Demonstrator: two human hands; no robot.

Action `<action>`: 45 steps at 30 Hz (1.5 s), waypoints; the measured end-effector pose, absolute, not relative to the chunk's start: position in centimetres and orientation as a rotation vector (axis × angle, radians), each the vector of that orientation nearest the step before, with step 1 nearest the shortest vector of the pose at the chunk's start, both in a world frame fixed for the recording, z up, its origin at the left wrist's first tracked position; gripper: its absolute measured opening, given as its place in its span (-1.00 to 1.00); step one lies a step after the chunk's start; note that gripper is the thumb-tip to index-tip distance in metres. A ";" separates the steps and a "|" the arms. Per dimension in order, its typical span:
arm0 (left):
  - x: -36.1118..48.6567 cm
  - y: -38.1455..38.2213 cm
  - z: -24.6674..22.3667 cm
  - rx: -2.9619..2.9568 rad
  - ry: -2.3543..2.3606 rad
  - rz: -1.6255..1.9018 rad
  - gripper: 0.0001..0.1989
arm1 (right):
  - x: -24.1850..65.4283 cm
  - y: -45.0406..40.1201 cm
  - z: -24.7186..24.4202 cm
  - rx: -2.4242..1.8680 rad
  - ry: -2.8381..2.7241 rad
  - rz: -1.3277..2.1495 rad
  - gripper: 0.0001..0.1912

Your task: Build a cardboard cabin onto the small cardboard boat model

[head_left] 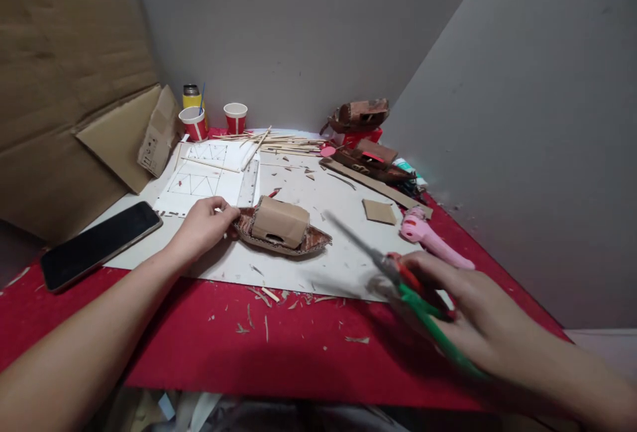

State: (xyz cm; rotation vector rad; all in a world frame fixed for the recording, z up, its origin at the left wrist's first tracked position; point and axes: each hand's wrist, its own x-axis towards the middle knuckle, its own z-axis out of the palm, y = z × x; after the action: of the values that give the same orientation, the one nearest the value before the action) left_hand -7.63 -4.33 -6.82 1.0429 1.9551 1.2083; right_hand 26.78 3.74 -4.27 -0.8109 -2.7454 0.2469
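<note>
A small cardboard model boat [279,225] with an arched, plain brown roof lies on the white sheet in front of me. My left hand [212,225] pinches its left tip between thumb and fingers. Off to the right, my right hand [458,306] grips a pair of scissors [391,269] with red and green handles. Their blades point up and left toward the boat, apart from it, and are blurred by motion. A square piece of cardboard [379,212] lies beyond the scissors, near a pink glue gun [432,239].
Two finished-looking boats [358,115] stand at the back right beside a long cardboard strip [373,183]. Thin wooden sticks [288,142], a drawing [199,180], a ruler [248,183] and paper cups [235,118] sit farther back. A phone [102,246] lies left; scraps litter the red cloth [298,359].
</note>
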 end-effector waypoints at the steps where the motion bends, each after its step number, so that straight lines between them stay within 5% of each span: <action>1: -7.6 -4.3 -6.8 1.033 1.935 1.220 -0.88 | 26.7 3.3 -4.3 -0.788 -2.788 0.186 -0.76; 25: -6.8 -4.8 -6.7 1.104 1.935 1.200 -0.74 | 24.8 2.9 -0.6 -0.640 -2.943 -0.785 -0.67; 45: -6.7 -4.6 -7.4 1.100 1.895 1.168 -0.77 | 25.1 3.2 -1.1 -0.698 -3.077 -0.523 -0.72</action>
State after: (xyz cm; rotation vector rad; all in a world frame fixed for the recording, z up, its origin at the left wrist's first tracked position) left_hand -6.73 -4.59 -7.37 1.1005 1.8949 1.1680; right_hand 25.11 3.23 -1.10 -0.6979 -3.0774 -0.5234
